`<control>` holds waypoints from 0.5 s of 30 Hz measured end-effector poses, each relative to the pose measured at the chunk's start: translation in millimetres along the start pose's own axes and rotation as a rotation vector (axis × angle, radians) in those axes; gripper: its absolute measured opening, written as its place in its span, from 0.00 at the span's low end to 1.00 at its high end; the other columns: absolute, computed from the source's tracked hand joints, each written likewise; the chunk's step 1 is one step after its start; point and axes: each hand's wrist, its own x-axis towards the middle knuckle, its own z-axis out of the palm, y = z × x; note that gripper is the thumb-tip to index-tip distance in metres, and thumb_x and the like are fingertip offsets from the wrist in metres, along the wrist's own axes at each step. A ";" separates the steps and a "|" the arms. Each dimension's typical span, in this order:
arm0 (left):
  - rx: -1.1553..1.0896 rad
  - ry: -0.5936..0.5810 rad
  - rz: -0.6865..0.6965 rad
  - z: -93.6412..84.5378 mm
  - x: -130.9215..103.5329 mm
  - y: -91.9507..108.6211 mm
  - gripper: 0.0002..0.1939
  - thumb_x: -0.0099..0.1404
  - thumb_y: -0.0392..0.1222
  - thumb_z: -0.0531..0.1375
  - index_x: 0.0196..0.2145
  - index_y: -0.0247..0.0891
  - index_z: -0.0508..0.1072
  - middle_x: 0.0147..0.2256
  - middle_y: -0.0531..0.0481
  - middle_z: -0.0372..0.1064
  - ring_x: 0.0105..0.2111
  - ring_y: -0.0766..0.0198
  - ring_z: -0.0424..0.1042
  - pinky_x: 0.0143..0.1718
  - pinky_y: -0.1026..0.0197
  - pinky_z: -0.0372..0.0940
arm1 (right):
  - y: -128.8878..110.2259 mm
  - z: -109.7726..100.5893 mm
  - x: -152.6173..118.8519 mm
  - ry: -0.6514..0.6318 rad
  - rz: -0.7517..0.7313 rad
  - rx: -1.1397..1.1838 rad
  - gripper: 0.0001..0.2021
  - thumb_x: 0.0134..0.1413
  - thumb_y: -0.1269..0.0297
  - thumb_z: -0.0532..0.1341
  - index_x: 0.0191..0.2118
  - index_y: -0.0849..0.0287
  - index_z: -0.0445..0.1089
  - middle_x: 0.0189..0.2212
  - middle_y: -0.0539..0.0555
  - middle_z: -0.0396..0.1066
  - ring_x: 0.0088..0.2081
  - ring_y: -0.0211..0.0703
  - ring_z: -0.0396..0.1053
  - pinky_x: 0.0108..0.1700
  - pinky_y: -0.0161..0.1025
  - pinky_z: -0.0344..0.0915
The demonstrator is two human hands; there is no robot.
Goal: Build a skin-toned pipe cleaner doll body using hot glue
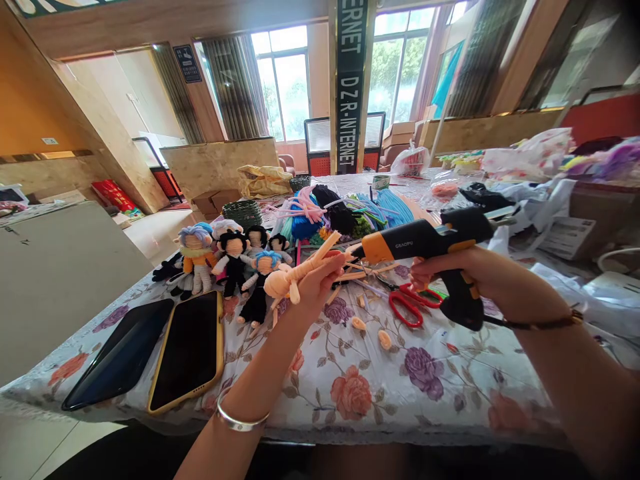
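Note:
My left hand (317, 283) holds a peach-coloured doll body (285, 281) with a round head and thin limbs, lying tilted across the fingers. In my right hand (450, 267) is a black and orange glue gun (400, 241), its nozzle touching or very close to the end of the piece at my left fingertips. Red-handled scissors (406, 307) lie on the tablecloth below the gun. Two small peach pieces (385, 339) rest nearer the front. Several finished dolls (234, 257) with coloured hair sit together left of my left hand.
Two phones, one dark blue (120, 353) and one in a yellow case (189, 353), lie at the left on the floral tablecloth (350, 393). Bundles of coloured fuzzy stems (395, 208) and a dark green basket (243, 213) stand behind. Plastic bags (530, 157) fill the back right.

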 end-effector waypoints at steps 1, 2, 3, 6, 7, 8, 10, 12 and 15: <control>0.005 0.001 -0.002 -0.2 0.1 -0.2 0.09 0.41 0.34 0.69 0.23 0.32 0.75 0.22 0.53 0.70 0.21 0.76 0.65 0.26 0.72 0.61 | 0.0 -0.1 0.0 -0.006 -0.010 0.006 0.10 0.32 0.59 0.69 0.19 0.60 0.72 0.21 0.49 0.71 0.27 0.37 0.67 0.33 0.34 0.61; 0.010 0.005 -0.003 -0.3 0.2 -0.4 0.09 0.41 0.35 0.69 0.24 0.32 0.75 0.22 0.53 0.70 0.22 0.76 0.65 0.26 0.72 0.61 | 0.0 0.0 -0.1 -0.008 -0.020 0.012 0.10 0.32 0.59 0.69 0.19 0.60 0.72 0.21 0.49 0.70 0.27 0.37 0.67 0.33 0.34 0.61; 0.015 0.014 0.003 -0.6 0.2 -0.6 0.09 0.41 0.35 0.69 0.24 0.32 0.75 0.22 0.52 0.70 0.22 0.76 0.65 0.26 0.72 0.61 | -0.1 0.2 -0.2 -0.004 -0.026 0.017 0.10 0.32 0.60 0.69 0.19 0.59 0.72 0.20 0.49 0.70 0.27 0.37 0.67 0.33 0.34 0.61; 0.019 0.026 0.008 -1.1 -0.1 -1.2 0.09 0.42 0.35 0.69 0.24 0.32 0.75 0.22 0.53 0.69 0.22 0.76 0.65 0.26 0.71 0.62 | -0.5 1.1 -0.4 0.014 -0.020 0.013 0.09 0.32 0.60 0.69 0.19 0.59 0.72 0.21 0.49 0.71 0.27 0.38 0.67 0.32 0.35 0.61; 0.017 0.022 0.008 -1.1 -0.3 -1.4 0.09 0.41 0.35 0.69 0.24 0.32 0.75 0.22 0.53 0.69 0.22 0.76 0.65 0.26 0.72 0.61 | -0.6 1.3 -0.4 0.016 -0.017 0.011 0.09 0.33 0.60 0.69 0.19 0.59 0.71 0.21 0.49 0.71 0.27 0.38 0.67 0.33 0.35 0.61; 0.014 0.017 0.010 -0.9 -0.6 -1.5 0.09 0.41 0.35 0.69 0.24 0.32 0.75 0.22 0.53 0.69 0.21 0.76 0.65 0.26 0.72 0.61 | -0.7 1.4 -0.3 0.018 -0.015 0.010 0.09 0.33 0.60 0.69 0.19 0.59 0.71 0.21 0.49 0.71 0.28 0.38 0.67 0.33 0.35 0.61; 0.010 0.012 0.014 -0.3 -1.4 -1.6 0.09 0.42 0.35 0.69 0.24 0.31 0.74 0.22 0.53 0.69 0.21 0.76 0.65 0.26 0.72 0.61 | -0.8 1.5 -0.1 0.017 -0.013 0.017 0.10 0.33 0.60 0.69 0.19 0.60 0.71 0.21 0.49 0.71 0.28 0.37 0.67 0.34 0.34 0.61; 0.010 0.016 0.017 0.5 -2.2 -1.2 0.09 0.42 0.34 0.68 0.24 0.31 0.74 0.21 0.53 0.69 0.21 0.76 0.65 0.26 0.72 0.62 | -0.9 1.4 0.0 0.014 -0.013 0.030 0.10 0.33 0.60 0.69 0.19 0.60 0.71 0.21 0.48 0.71 0.28 0.37 0.67 0.34 0.34 0.61; 0.008 0.026 0.009 1.4 -3.0 -0.2 0.08 0.42 0.33 0.68 0.24 0.31 0.74 0.21 0.53 0.69 0.21 0.76 0.65 0.27 0.72 0.62 | -1.0 1.5 0.4 -0.001 -0.007 0.043 0.10 0.34 0.60 0.69 0.20 0.60 0.71 0.21 0.48 0.71 0.28 0.37 0.67 0.34 0.34 0.62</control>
